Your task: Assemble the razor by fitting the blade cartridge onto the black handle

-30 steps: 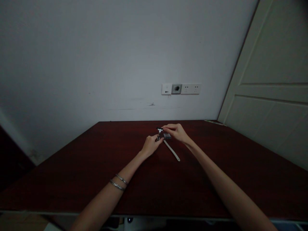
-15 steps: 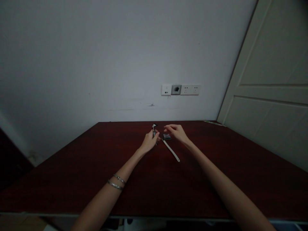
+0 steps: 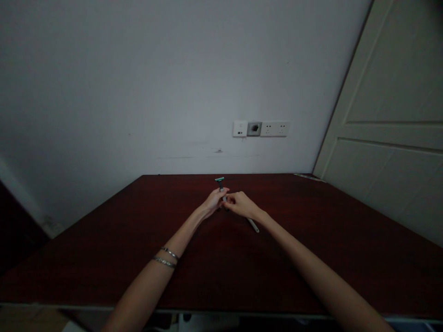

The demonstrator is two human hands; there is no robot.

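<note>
My left hand (image 3: pixel 212 201) is closed around the handle of a razor (image 3: pixel 219 180), whose greenish head points up and away from me, above the fingers. Close beside it, my right hand (image 3: pixel 241 204) pinches at the lower part of the razor's handle, so both hands meet there. Part of a slim white handle (image 3: pixel 254 225) with a hole at its near end lies on the table below my right hand. Its far end is hidden by that hand.
The dark red table (image 3: pixel 138 230) reaches back to a pale wall (image 3: pixel 173 92). Wall sockets (image 3: pixel 274 129) sit above its back edge, and a panelled door (image 3: pixel 387 161) stands along the right side.
My right hand has moved left and down onto the razor's handle, covering the small flat packet and part of the white handle. The razor has turned in my left hand, showing its greenish head.
</note>
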